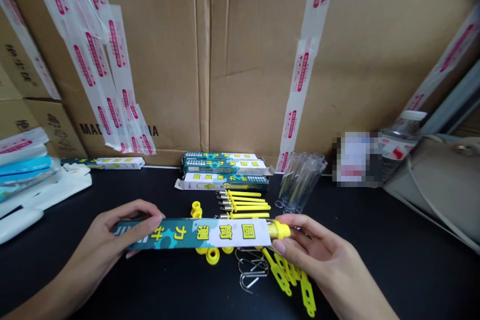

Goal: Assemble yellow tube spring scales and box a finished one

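A long green and white box (210,233) with yellow characters lies level between my hands. My left hand (127,232) grips its left end, thumb on top. At the open right end, a clear tube with a yellow cap (282,230) sticks out, and my right hand (315,245) pinches around the cap and box edge. Beneath and behind the box are yellow rods with metal springs (247,207) and yellow ring caps (212,256). Metal hooks (253,272) and flat yellow-green strips (307,292) lie in front of it.
Similar boxes (225,180) are stacked at the back. Clear tubes (302,180) stand right of them. A bottle (403,140) and a grey bag (438,180) are at the right. White and blue packets (26,170) lie left. A large taped carton (255,60) rises behind.
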Demonstrator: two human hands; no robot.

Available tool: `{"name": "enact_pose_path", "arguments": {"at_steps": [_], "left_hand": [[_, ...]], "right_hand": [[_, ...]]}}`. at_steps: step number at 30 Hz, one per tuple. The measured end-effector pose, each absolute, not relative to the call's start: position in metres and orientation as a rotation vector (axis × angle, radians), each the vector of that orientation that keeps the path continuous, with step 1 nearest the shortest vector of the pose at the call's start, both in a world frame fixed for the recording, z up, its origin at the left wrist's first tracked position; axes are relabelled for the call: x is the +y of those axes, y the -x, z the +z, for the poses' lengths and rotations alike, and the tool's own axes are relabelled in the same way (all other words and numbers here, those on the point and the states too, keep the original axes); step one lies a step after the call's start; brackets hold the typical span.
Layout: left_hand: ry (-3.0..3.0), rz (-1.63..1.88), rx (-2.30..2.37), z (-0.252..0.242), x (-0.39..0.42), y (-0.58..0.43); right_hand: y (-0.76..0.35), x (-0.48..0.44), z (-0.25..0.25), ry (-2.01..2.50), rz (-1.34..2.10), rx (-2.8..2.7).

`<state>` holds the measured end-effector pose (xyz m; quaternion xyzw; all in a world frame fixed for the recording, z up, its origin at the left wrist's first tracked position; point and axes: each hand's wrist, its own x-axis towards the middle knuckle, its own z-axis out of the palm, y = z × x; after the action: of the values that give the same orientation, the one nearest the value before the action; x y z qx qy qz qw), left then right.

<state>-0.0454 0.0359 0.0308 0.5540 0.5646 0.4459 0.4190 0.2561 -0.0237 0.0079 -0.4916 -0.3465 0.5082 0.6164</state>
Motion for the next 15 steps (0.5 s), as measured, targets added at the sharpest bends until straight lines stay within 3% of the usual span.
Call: {"name": "enact_pose_path", "arguments": {"at_steps": [15], "left_hand": [[-1.252,1.139,1.422,0.0307,0.0369,0.0456]], "right_hand": [[-0.2533,-0.0272,0.0066,1.040,0.929,-0.967]]}}
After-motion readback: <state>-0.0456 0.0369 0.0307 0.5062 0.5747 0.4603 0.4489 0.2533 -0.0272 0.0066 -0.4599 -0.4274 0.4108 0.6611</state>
